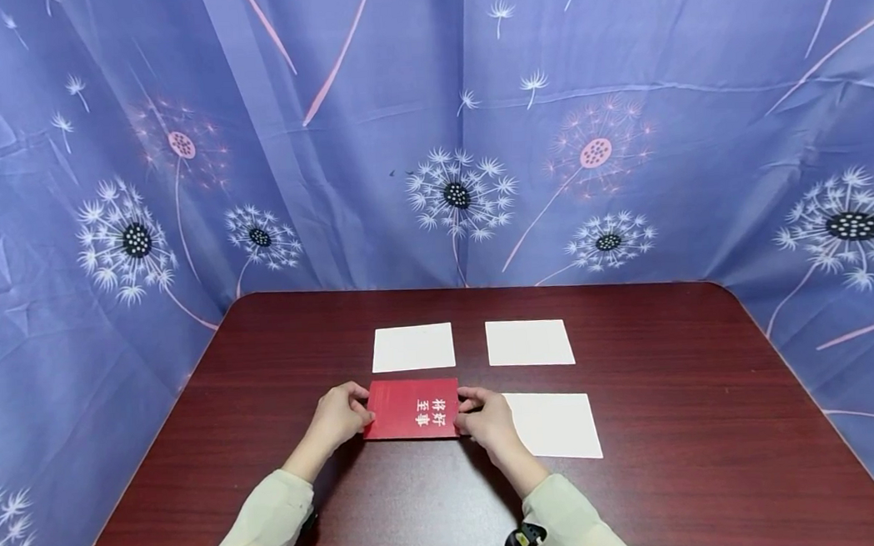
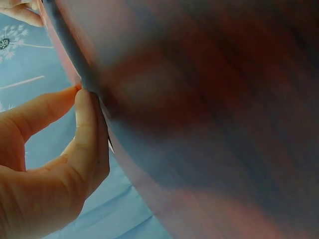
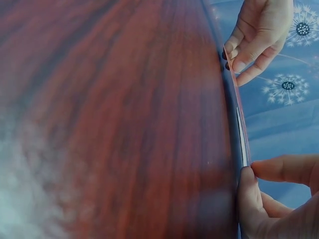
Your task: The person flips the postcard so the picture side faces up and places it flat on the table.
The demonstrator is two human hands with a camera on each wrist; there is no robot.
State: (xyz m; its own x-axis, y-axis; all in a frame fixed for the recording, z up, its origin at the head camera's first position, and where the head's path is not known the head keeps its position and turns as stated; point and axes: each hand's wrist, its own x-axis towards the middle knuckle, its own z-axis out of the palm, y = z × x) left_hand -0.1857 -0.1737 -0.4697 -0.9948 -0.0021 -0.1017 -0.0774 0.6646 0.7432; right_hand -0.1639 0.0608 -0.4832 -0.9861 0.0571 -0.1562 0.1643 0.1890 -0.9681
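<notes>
A flat red card [image 1: 403, 409] with white Chinese characters lies level in front of me, just above or on the table, its writing turned sideways. My left hand [image 1: 340, 414] pinches its left short edge between thumb and fingers. At the opposite short edge, my right hand [image 1: 489, 424] pinches it the same way. The left wrist view has the left hand [image 2: 55, 144] close up, gripping the thin edge. From the side, the right wrist view takes in the right hand [image 3: 281, 199] near and the left hand farther off, with the card edge-on between them.
Three white cards lie on the dark red wooden table [image 1: 679, 425]: one behind the red card [image 1: 413, 347], one at back right [image 1: 529, 342], and one partly behind my right hand [image 1: 555, 424]. A blue dandelion-print curtain [image 1: 371, 185] hangs along the table's back and sides.
</notes>
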